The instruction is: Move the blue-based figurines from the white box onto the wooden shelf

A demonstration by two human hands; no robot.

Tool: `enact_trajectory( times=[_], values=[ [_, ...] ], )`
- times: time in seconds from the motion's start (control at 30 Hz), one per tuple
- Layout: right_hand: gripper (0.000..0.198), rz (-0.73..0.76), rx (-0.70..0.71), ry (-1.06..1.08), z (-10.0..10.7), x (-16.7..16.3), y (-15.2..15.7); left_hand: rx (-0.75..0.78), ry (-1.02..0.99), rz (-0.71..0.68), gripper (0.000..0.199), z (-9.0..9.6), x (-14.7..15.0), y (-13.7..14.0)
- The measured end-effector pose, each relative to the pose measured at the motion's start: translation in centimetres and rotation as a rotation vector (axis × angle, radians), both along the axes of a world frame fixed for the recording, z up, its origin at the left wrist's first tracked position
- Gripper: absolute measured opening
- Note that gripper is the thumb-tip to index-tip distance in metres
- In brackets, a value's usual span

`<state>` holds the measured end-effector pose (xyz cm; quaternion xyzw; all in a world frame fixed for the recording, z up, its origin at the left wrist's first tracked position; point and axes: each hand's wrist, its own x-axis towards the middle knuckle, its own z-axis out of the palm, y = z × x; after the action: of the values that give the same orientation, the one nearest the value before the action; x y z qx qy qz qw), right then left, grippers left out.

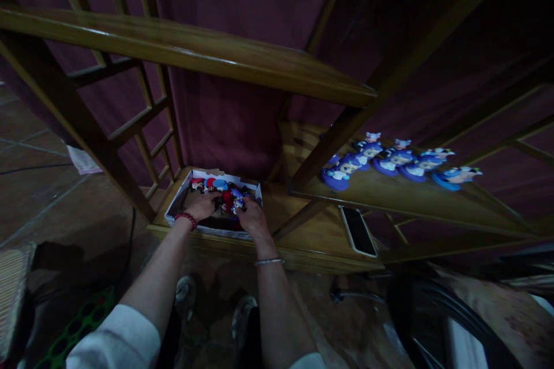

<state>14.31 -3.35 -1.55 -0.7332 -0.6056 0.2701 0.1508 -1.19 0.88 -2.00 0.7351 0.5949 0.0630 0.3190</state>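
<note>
A shallow white cardboard box (171,214) on the low wooden shelf holds several small painted figurines, some red and black, some blue. Both of my hands reach into it. My left hand (202,206), with a red beaded bracelet, is closed at a dark-and-red figurine (225,202); its fingertips are partly in shadow. On the right side, my right hand (253,218), wearing a silver bangle, pinches a blue-and-purple figurine (238,203). More figurines in red (197,184) and light blue (220,184) lie along the box's far side.
On a raised shelf (389,202) to the right stand several blue-purple figurines (392,161) in a row. A phone (358,232) lies on the lower shelf. A wooden beam (194,52) crosses above the box. A black chair-like frame (415,300) stands at lower right.
</note>
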Motion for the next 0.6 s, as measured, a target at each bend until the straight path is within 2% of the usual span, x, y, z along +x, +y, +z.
enact_trajectory(
  times=[0.2, 0.4, 0.6],
  values=[
    [0.028, -0.02, -0.006, -0.014, 0.4, 0.0, -0.1, 0.136, 0.069, -0.03, 0.033, 1.1, 0.8, -0.5],
    [0.025, -0.033, 0.001, -0.062, 0.6, 0.0, -0.2, 0.06, 0.214, -0.267, 0.026, 1.0, 2.4, -1.3],
    [0.024, -0.044, 0.007, -0.062, 0.6, 0.2, -0.1, 0.003, 0.266, -0.297, 0.031, 0.6, 3.7, -1.7]
  ],
)
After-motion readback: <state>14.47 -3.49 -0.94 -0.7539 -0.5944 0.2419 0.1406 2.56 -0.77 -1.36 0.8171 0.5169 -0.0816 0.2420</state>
